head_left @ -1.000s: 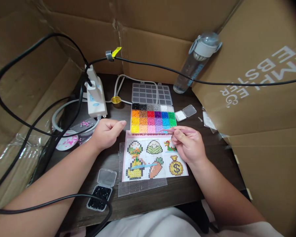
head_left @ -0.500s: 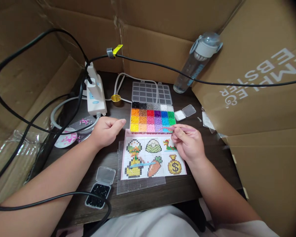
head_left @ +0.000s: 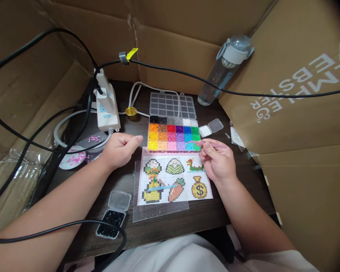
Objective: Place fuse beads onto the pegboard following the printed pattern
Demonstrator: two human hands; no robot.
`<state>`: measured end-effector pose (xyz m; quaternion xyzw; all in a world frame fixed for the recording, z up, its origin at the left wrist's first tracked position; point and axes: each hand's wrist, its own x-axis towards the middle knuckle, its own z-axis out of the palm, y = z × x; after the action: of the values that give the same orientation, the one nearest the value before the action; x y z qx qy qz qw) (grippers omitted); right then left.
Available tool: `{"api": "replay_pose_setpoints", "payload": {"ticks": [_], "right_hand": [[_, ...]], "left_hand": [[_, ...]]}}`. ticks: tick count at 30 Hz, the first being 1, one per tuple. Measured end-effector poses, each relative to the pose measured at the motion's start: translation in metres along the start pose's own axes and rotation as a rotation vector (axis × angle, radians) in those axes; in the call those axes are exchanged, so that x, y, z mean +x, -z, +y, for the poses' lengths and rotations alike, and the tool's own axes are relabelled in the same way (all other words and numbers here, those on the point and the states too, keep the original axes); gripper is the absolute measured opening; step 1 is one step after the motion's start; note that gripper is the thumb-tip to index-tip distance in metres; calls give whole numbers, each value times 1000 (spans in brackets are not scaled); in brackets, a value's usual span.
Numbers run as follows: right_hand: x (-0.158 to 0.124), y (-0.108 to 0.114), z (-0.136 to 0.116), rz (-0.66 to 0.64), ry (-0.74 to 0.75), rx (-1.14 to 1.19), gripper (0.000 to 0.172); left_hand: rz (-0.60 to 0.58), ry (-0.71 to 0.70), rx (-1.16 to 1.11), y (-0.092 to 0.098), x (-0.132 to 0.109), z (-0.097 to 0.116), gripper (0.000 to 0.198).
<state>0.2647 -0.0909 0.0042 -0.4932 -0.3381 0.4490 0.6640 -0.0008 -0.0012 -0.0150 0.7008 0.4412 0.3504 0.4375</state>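
Pink tweezers [head_left: 212, 144] are pinched in my right hand [head_left: 219, 160], their tips over the blue beads in the front row of the bead box [head_left: 172, 134]. My left hand [head_left: 121, 149] rests closed on the table, left of that box; whether its fingers hold anything is hidden. Between the hands lies a pattern sheet [head_left: 172, 194] with pixel pictures of a dragon, a carrot and a money bag among others. A clear pegboard [head_left: 158, 214] sticks out around the sheet's lower left, and some orange, green and blue beads form a shape over the left pictures.
A small case of black pieces [head_left: 111, 223] stands open near the front edge. On the left are a white power strip [head_left: 109, 113] and a dish of pink beads [head_left: 70, 159]. A water bottle [head_left: 223, 73] leans at the back right. Black cables [head_left: 172, 70] cross overhead.
The tweezer tips have shifted slightly to the right, from near the purple beads to the blue ones. My left hand keeps its closed pose. The whole view has moved a little.
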Motion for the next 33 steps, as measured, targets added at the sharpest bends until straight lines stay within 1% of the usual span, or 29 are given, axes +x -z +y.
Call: {"api": "replay_pose_setpoints", "payload": {"ticks": [3,7,10,13,17,23,28,33], "right_hand": [[0,0,1,-1,-20,22,22],[1,1,2,-20,-40,56,19],[0,1,3,-28,-47,66,16],[-1,0,4,-31,-66,56,16],[-2,-1,5,-43,-83,47,14],[-2,-2,7,-47,-93,61,14],[-4,-4,7,-39,-117,62,15],[-4,-5,7,-45,-122,52,15]], "left_hand": [[-13,-3,29,0,0,2,51],[-32,-3,112,1,0,11,49],[-23,-9,202,1,0,18,44],[-11,-8,232,1,0,23,41],[-14,-14,221,0,1,21,39],[-47,-39,121,0,0,14,31],[-63,-35,60,0,-1,12,33],[-55,-24,52,-1,-1,12,33]]}}
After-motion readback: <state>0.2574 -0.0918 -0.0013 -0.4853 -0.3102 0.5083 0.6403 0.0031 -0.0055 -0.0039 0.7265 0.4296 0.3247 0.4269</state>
